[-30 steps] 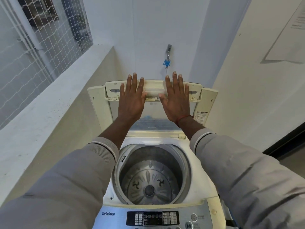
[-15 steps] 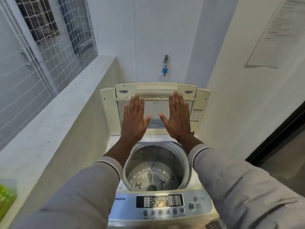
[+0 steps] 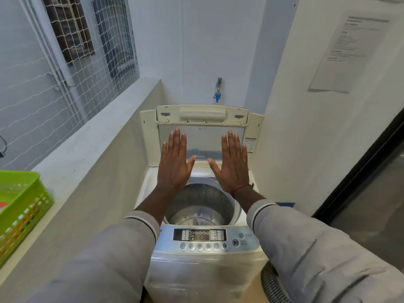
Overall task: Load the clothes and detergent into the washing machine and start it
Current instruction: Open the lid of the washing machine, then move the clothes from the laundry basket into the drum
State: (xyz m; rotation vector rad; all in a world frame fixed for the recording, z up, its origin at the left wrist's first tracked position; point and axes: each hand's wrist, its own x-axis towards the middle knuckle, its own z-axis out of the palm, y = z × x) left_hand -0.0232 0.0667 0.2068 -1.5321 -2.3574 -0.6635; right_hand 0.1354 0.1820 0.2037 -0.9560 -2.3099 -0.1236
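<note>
A white top-loading washing machine (image 3: pixel 203 267) stands in front of me with its lid (image 3: pixel 202 117) folded upright at the back. The steel drum (image 3: pixel 203 206) below is open and holds nothing that I can see. My left hand (image 3: pixel 175 162) and my right hand (image 3: pixel 234 162) are held flat, fingers spread, palms facing the raised lid just above the drum's far rim, and hold nothing. The control panel (image 3: pixel 201 237) with its buttons faces me at the front. A green basket (image 3: pixel 19 204) with something orange inside sits on the ledge at the left.
A white concrete ledge (image 3: pixel 87 145) runs along the left under a netted window (image 3: pixel 65 51). A tap (image 3: pixel 218 88) is on the back wall. A wall with a paper notice (image 3: pixel 347 51) closes the right side, beside a dark door frame (image 3: pixel 360 162).
Both hands have drawn back from the top of the lid to its lower part. The view has pulled back, and the green basket has come into sight at the left.
</note>
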